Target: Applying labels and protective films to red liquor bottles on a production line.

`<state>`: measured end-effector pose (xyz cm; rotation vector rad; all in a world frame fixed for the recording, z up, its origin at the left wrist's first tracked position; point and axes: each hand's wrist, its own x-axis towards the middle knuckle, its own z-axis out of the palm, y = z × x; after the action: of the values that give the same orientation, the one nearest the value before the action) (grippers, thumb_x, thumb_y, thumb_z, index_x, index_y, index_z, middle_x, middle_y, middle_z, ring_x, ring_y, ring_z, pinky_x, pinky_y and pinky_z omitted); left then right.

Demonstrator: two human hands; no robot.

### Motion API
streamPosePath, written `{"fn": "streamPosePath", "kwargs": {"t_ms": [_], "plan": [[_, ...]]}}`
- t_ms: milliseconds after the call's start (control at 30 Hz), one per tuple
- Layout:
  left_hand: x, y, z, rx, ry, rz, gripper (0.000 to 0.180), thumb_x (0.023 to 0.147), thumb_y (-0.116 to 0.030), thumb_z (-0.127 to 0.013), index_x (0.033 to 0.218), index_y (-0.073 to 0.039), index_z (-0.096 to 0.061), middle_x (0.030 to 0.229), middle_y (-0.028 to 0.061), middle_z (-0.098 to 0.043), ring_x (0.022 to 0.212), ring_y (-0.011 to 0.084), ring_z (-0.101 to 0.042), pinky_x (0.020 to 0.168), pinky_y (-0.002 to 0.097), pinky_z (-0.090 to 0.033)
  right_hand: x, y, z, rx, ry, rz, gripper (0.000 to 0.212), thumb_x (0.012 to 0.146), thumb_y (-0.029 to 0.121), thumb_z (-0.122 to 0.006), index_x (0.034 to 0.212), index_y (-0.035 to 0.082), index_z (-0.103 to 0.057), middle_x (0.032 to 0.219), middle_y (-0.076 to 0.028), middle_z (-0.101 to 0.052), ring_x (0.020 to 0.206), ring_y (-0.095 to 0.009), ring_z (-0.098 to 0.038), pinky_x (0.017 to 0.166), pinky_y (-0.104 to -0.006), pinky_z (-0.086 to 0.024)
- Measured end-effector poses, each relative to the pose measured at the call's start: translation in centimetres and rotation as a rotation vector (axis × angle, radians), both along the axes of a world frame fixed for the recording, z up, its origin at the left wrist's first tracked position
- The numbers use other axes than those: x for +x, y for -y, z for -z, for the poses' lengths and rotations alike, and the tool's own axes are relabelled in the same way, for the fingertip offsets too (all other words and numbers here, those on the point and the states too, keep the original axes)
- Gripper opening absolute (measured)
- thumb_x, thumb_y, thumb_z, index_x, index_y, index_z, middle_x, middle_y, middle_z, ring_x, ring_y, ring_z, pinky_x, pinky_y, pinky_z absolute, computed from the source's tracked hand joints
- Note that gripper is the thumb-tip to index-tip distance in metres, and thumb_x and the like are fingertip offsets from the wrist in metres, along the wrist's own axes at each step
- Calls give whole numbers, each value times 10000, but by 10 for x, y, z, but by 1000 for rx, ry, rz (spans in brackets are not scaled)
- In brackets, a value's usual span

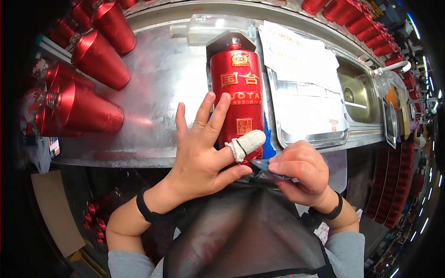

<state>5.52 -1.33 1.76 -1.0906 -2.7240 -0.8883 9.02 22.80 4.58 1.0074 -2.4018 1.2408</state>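
Two hands busy. What's each doing?

Left hand (197, 150): open, fingers spread along the left side of a glossy red bottle with gold print (237, 109); index finger, in a white knit finger sleeve (250, 142), over its lower front. Right hand (303, 169): pinching a dark, flat, pointed piece (271, 169).

Bottle where?

Lying on the grey metal surface (162, 69), neck away from me, base toward me. Piece's tip is at the base; can't tell if touching.

Doing it well?

I'd brace left, keep that thumb off the tip's path, go light so the finish doesn't scratch.
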Motion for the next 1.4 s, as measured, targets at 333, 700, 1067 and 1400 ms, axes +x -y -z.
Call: {"fn": "streamPosePath", "kwargs": {"t_ms": [333,700,1067,1400], "plan": [[20,27,29,24,88,-130,515,857,-531,-670,1286,-247,-681,1583,319,-188,1475,478,-155,1123,664,15,-10,16,1,-245,215,229,221,739,-43,-762,926,-3,-652,836,-126,-656,704,-260,-633,625,-322,-489],[-17,7,7,-19,-65,-41,469,914,-589,-543,1269,-317,-683,1569,296,-244,1425,482,-265,1106,676,-71,4,4,22,-271,349,380,220,832,61,-766,973,-23,-621,856,-92,-649,729,-141,-612,665,-255,-484],[-4,7,13,-55,-111,-41,424,941,-581,-504,1231,-343,-702,1607,281,-160,1478,478,-120,1096,689,-37,-4,-5,11,-219,293,360,211,796,10,-770,958,-28,-640,862,-124,-655,756,-174,-626,671,-271,-489],[-20,7,13,12,-41,-132,539,970,-580,-443,1298,-219,-672,1609,317,-76,1491,483,-77,1109,677,22,-28,11,-8,-122,54,268,236,732,-60,-753,940,-25,-647,820,-122,-647,717,-235,-619,626,-309,-486]]}}
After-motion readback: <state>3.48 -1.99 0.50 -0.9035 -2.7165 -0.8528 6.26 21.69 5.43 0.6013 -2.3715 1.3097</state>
